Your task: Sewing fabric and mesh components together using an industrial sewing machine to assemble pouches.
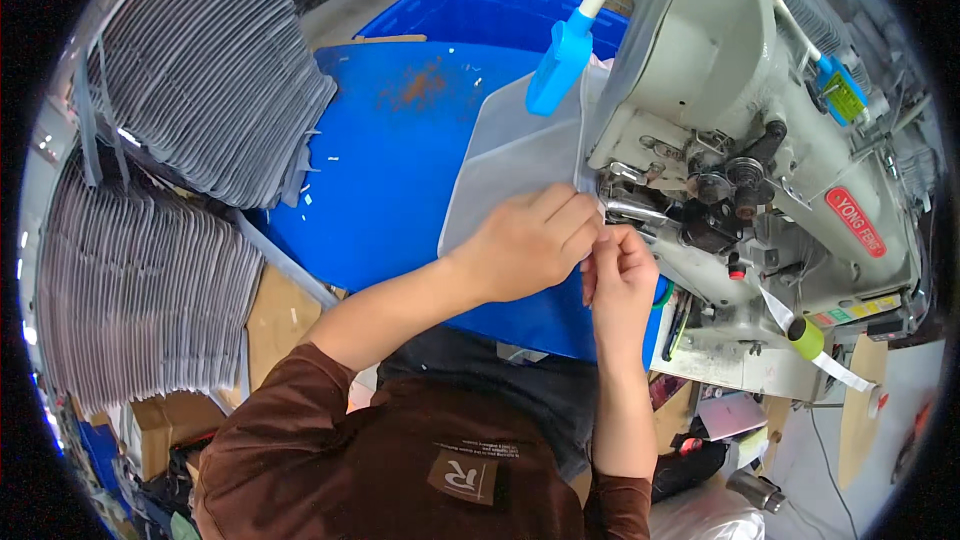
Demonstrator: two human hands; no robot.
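Note:
A light grey fabric piece [505, 165] with a folded seam lies on the blue table, its right edge running up beside the sewing machine [730, 50]. My left hand [530, 240] is closed on the near corner of this fabric, fingers bent toward the machine's presser foot area. Close against it, my right hand [622, 265] has thumb and fingers pinched together at the fabric's corner. What exactly sits between the right fingertips is hidden. The needle cannot be made out behind the machine's metal parts.
Two tall stacks of grey fabric pieces [200, 70] stand at the left. Behind the blue table [380, 130] is a blue plastic bin [480, 15]. A blue-headed lamp [560, 65] hangs over the fabric. A roll of white tape [805, 338] hangs at the right.

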